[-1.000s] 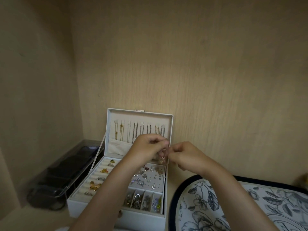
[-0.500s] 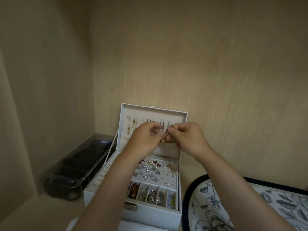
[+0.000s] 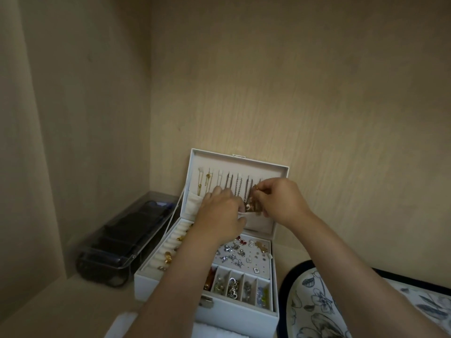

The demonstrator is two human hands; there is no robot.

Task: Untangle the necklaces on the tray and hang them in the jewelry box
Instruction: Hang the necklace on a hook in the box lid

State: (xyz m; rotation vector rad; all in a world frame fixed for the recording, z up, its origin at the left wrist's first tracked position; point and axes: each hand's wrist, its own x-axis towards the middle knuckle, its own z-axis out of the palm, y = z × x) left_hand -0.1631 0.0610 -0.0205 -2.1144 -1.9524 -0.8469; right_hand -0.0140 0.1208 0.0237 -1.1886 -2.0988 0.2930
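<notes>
I stood by a pale wooden alcove (image 3: 292, 93) whose shelf carried everything. At the right front corner lay the tray (image 3: 285, 286), dark-rimmed with a blue flower print, only partly in sight. Left of it, just beside it, sat the white jewelry box (image 3: 234, 318), open, its lid (image 3: 244, 162) upright against the back wall. Further left, in the corner, rested a smoky clear case (image 3: 127, 240) with dark things inside.

Both arms reached over the box to the lid. The left hand (image 3: 219, 215) lay against the lid's lining, fingers stretched up among the hung chains and thumb at the hem of the fabric pocket (image 3: 195, 203); whether it gripped that hem I could not tell. The right hand (image 3: 280, 201) had its fingers curled, pinching a gold necklace (image 3: 251, 204) at the right end of the hook row, its bunched length dangling between the two hands just above the pocket.

A row of hung necklaces (image 3: 231, 186), gold at the left and silver toward the middle, filled the lid
</notes>
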